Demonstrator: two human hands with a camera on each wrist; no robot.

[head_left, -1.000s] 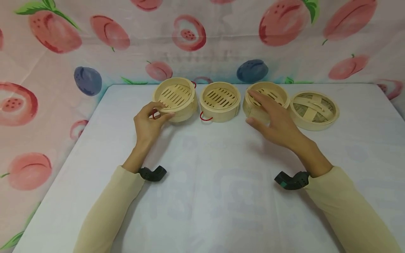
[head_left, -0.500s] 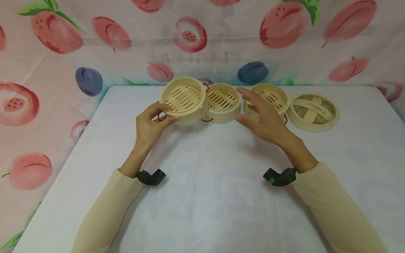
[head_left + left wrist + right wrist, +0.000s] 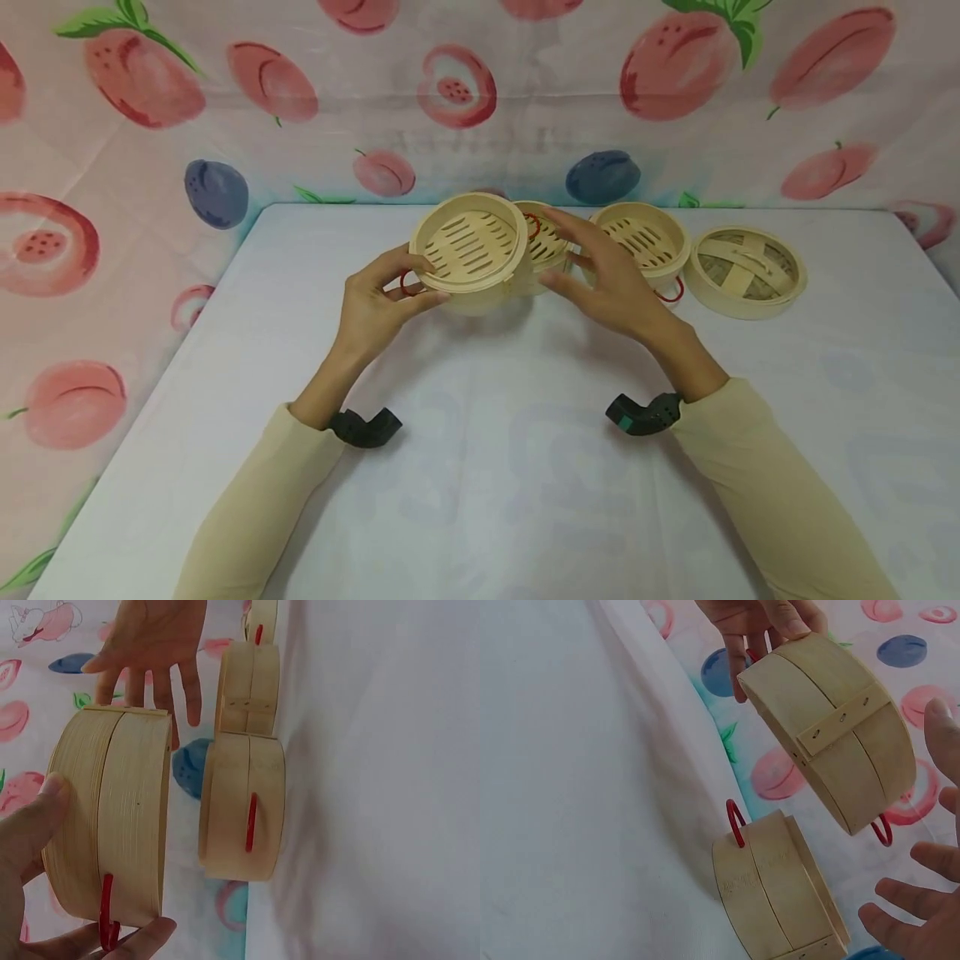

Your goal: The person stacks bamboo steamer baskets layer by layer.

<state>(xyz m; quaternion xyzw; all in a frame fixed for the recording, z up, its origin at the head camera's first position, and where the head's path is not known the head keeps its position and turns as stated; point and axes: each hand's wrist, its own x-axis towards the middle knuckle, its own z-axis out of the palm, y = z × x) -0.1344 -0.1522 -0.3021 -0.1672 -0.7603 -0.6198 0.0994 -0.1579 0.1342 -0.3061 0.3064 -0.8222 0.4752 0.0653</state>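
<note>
My left hand (image 3: 382,296) grips a round bamboo steamer basket (image 3: 471,250) by its left side, near a red loop handle. The wrist views show this basket (image 3: 112,817) raised off the table and tilted. Behind it, partly covered in the head view, a second steamer basket (image 3: 551,237) stands on the table; its wall and red loop show in the left wrist view. My right hand (image 3: 611,283) is held with fingers spread, just right of the lifted basket, apart from it in the right wrist view, where its fingers (image 3: 911,900) show.
A third steamer basket (image 3: 643,242) with a red loop stands right of my right hand. Beside it lies a woven steamer lid (image 3: 746,271) with a strap handle. A white cloth (image 3: 510,467) covers the table, and a fruit-print curtain (image 3: 517,108) hangs behind.
The left hand has lifted its steamer basket and carried it right, now in front of the second one. The right hand has moved left, away from the third basket toward the lifted one.
</note>
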